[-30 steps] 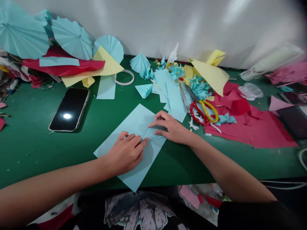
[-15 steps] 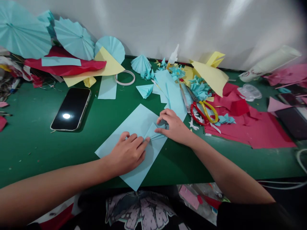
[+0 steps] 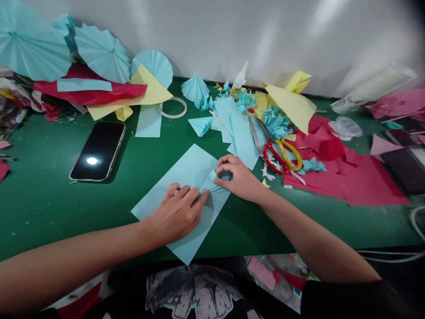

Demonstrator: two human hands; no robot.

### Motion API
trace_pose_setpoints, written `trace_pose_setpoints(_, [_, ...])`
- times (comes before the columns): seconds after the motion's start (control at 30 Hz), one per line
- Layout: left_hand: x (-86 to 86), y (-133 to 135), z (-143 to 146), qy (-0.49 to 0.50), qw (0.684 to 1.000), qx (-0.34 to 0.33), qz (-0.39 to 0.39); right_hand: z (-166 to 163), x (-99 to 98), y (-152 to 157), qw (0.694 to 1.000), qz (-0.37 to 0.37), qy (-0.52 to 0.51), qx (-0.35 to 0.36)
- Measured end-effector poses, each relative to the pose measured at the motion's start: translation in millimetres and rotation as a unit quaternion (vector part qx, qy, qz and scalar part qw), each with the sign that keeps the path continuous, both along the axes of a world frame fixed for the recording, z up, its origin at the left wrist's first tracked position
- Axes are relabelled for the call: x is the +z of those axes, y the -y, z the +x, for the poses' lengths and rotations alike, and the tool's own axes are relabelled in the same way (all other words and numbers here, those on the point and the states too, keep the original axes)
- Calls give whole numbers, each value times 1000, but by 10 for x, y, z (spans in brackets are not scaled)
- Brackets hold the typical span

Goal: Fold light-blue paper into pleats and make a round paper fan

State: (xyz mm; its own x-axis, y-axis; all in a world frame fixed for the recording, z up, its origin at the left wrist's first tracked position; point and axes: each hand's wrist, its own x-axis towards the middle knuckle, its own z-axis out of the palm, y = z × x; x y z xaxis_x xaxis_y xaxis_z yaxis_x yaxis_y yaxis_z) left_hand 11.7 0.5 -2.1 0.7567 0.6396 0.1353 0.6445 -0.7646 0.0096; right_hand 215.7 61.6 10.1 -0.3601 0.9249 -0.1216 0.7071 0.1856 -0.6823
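Observation:
A light blue paper sheet (image 3: 186,166) lies slanted on the green table, its near corner by the front edge. On top of it is a small folded piece of light blue paper (image 3: 208,181), partly covered by my fingers. My left hand (image 3: 181,212) rests on the sheet with its fingers curled, fingertips holding the left end of the folded piece down. From the other side, my right hand (image 3: 237,177) pinches the right end of that piece between thumb and fingers. What lies under the right fingers is partly hidden.
A phone (image 3: 98,151) lies to the left. Red-and-yellow-handled scissors (image 3: 282,156) and red paper (image 3: 361,184) are to the right. Behind are a tape roll (image 3: 173,107), blue strips (image 3: 244,133), a glue bottle (image 3: 240,77), pleated blue paper fans (image 3: 102,53) and yellow paper (image 3: 292,104).
My right hand has shifted slightly, with its fingers curling more over the folded paper. The left hand stays almost in place.

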Motion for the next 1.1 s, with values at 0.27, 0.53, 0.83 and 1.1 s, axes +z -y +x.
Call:
trace_pose_setpoints(0.27, [6, -15, -10, 33, 999, 2, -12, 80, 5, -70, 999, -1, -49, 18])
trace_pose_setpoints(0.53, [-40, -10, -12, 40, 998, -8, -41, 52, 95, -43, 999, 52, 9, -1])
trace_pose_setpoints(0.83, [-47, -8, 3, 35, 999, -11, -19, -44, 279, -32, 990, -135, 22, -30])
trace_pose_setpoints(1.1, [-49, 6, -19, 48, 998, -34, -19, -49, 139, -59, 929, -322, -171, -64])
